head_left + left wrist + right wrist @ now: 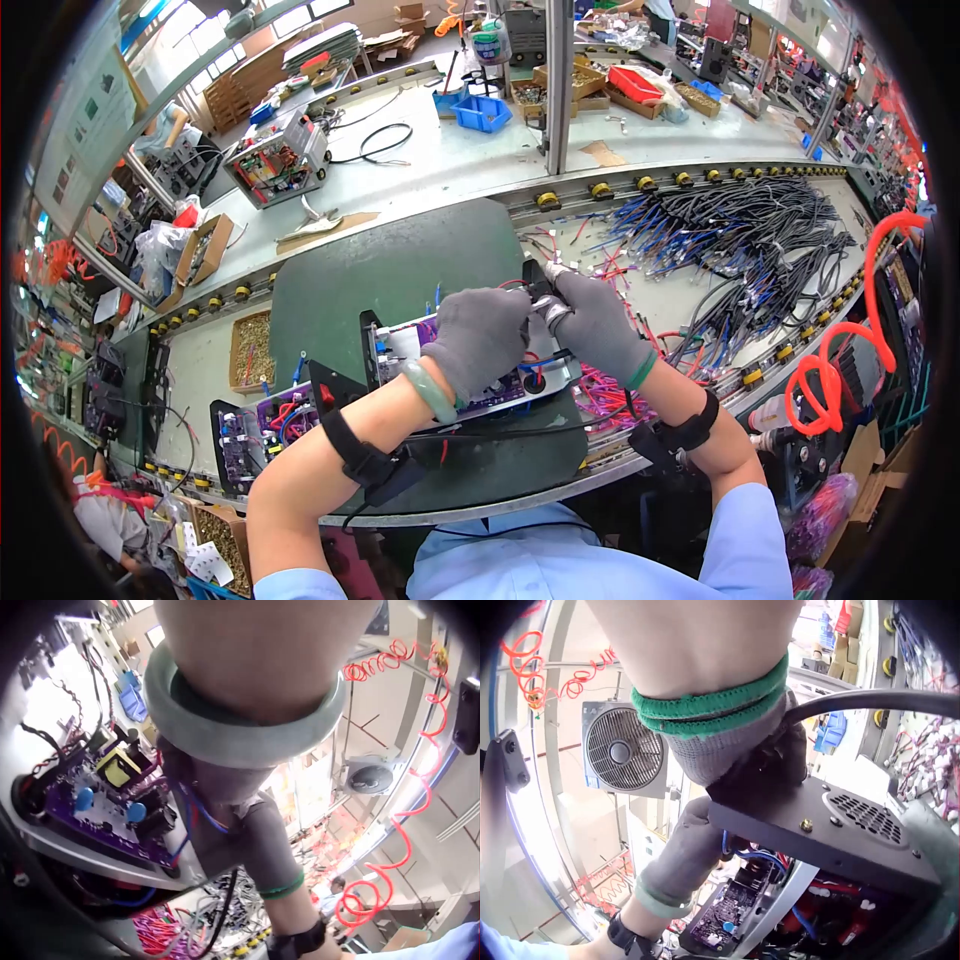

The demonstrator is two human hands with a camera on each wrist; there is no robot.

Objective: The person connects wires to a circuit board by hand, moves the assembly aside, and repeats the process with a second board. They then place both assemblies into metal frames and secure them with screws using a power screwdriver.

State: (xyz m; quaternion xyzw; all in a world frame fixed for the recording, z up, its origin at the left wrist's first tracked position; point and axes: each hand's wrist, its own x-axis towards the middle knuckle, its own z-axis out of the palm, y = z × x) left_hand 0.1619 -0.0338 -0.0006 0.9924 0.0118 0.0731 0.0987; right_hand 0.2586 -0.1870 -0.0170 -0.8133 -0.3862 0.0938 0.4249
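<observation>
Both hands wear grey gloves and meet at the right end of an electronics unit with a purple circuit board (105,802) in a metal chassis. My left hand (480,335) reaches over the board with curled fingers, and blue and red wires (196,806) run up into its grip; the fingertips are partly hidden. My right hand (597,325) is on the outer side of the black vented end panel (817,821). It grips a black cable (870,699) close against that panel, its fingertips largely hidden. The two hands nearly touch at the panel's top edge.
A second unit (265,430) lies left on the green mat (400,260). Dark cables (740,230) are piled at the right, with pink and red wires (605,395) below. A box of small parts (252,350) stands left. A coiled red hose (825,385) hangs at far right.
</observation>
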